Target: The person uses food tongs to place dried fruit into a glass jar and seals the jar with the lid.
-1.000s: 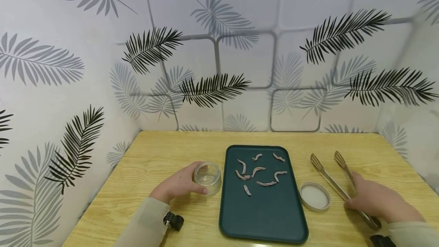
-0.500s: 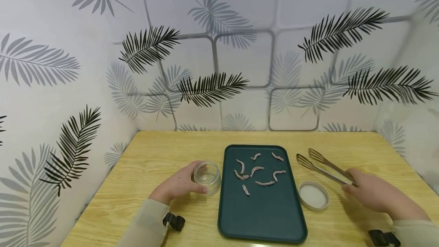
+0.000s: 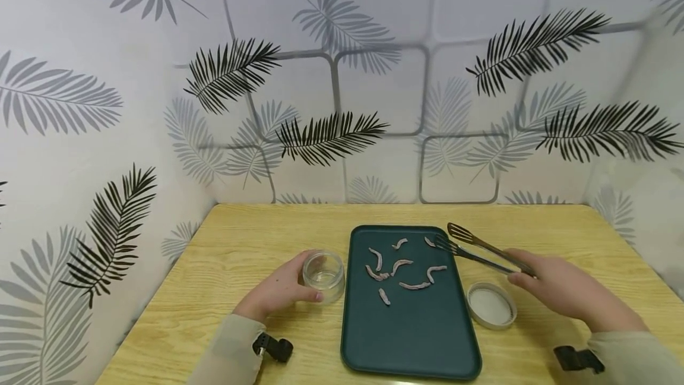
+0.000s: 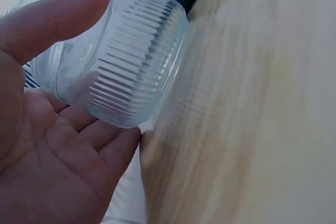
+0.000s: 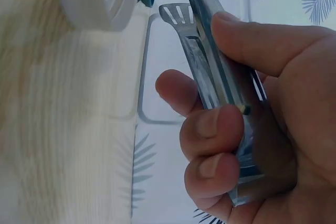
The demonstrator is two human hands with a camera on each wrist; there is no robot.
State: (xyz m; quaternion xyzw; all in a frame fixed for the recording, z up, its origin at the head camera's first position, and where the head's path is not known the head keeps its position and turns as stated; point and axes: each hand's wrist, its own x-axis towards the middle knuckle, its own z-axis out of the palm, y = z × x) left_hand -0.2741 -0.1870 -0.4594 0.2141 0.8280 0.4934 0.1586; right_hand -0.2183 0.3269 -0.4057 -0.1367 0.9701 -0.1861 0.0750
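A person in pale sleeves works with both hands at a light wood-grain counter (image 3: 256,230), which meets a wall (image 3: 385,97) patterned with grey and black feather-like leaves. The left hand (image 3: 282,286) holds a small clear glass jar (image 3: 324,283), thumb on one side and fingers curled on the other; the jar's mouth is uncovered and its lower part ribbed. Just beside the jar, on the person's right, lies a dark green tray (image 3: 408,340). Spread over its far half are several thin, greyish-pink, curved strips (image 3: 402,266). The right hand (image 3: 556,282) grips metal tongs (image 3: 488,247) in curled fingers, thumb along one arm. Their slotted tips stand apart at the tray's far right corner, the nearer tip overlapping a strip; whether it touches, I cannot tell. A round whitish lid (image 3: 490,306) lies at the tray's right edge, nearer the person than the tongs.
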